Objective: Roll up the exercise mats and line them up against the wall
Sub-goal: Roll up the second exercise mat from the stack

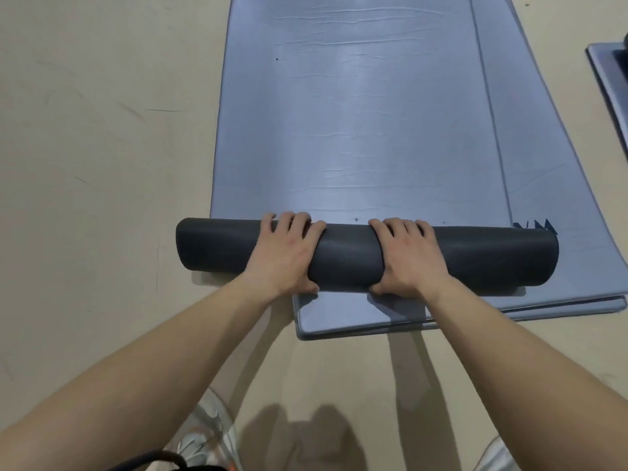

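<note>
Head view shows your left hand and right hand both clamped over the dark roll of the top mat, thumbs tucked beneath, fingers curled over its far side. You are mid-roll; next, I judge, push forward evenly so the ends stay square. Dark lettering beyond your right hand is unreadable.

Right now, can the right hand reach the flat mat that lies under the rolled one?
Probably yes. The right hand grips the roll, and the lower mat lies bare beside its thumb; nothing blocks it, but the hand must release the roll.
</note>
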Motion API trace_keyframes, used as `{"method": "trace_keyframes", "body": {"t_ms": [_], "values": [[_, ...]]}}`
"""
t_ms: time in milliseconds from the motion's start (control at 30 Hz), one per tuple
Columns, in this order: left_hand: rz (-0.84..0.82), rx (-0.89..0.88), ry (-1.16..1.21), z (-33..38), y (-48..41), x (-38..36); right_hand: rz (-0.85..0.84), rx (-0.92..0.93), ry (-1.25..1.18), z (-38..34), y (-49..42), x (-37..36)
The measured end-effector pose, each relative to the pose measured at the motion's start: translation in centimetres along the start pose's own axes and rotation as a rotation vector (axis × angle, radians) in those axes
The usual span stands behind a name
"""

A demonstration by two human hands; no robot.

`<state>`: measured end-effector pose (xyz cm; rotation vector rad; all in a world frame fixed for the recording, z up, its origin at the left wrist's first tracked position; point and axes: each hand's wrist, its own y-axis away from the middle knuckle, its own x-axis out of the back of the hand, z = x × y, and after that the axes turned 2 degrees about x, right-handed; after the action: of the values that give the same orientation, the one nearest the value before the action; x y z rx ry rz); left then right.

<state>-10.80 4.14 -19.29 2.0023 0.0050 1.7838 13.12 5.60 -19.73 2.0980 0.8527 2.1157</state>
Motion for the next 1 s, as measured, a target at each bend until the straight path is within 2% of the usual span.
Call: {"method": "trace_keyframes", "body": {"t_ms": [100,233,300,400,567,633,700,733,767,833,900,933,1000], "values": [[0.100,0.035,0.022,0.6,-0.4,-1.7,-0.088,0.011,-0.073,1.0,-2.0,1.4],[0.013,-0.002,0.141,-1.1,-3.1,-0.5,0.152,0.027,0.068,0.3,-0.3,-0.2],[-0.068,-0.040,0.148,-1.8,-4.3,0.5,0.178,0.005,0.088,0.0,-0.3,-0.4],[-0.142,-0.009,0.192,-2.4,-5.3,2.0,0.055,0.002,0.055,0.4,-2.1,2.6],[0.097,0.093,0.094,0.4,-0.2,0.5,-0.173,0.000,-0.069,-0.5,-1.4,5.6],[0.041,0.067,0.117,0.5,0.5,0.8,-0.330,-0.017,-0.132,-0.6,-0.9,6.3],[-0.088,0.009,0.132,0.2,0.2,2.2,-0.441,-0.032,-0.218,-0.4,-0.1,6.7],[-0.139,-0.012,0.132,0.0,0.0,2.7,-0.437,-0.027,-0.229,-0.4,0.5,6.4],[-0.183,-0.025,0.135,-0.2,-0.4,3.1,-0.363,-0.017,-0.195,-0.6,1.2,6.0],[-0.284,-0.023,0.186,-0.7,-1.4,3.8,-0.066,-0.007,-0.012,-1.5,2.7,4.0],[-0.397,-0.022,0.266,-1.3,-2.8,4.5,0.142,-0.025,0.124,-2.4,3.8,1.7],[-0.438,-0.018,0.286,-1.4,-3.4,4.7,0.164,-0.038,0.129,-2.5,3.6,1.2],[-0.415,0.025,0.284,-1.7,-3.6,4.5,0.082,-0.035,0.090,-1.9,2.1,2.0]]}}
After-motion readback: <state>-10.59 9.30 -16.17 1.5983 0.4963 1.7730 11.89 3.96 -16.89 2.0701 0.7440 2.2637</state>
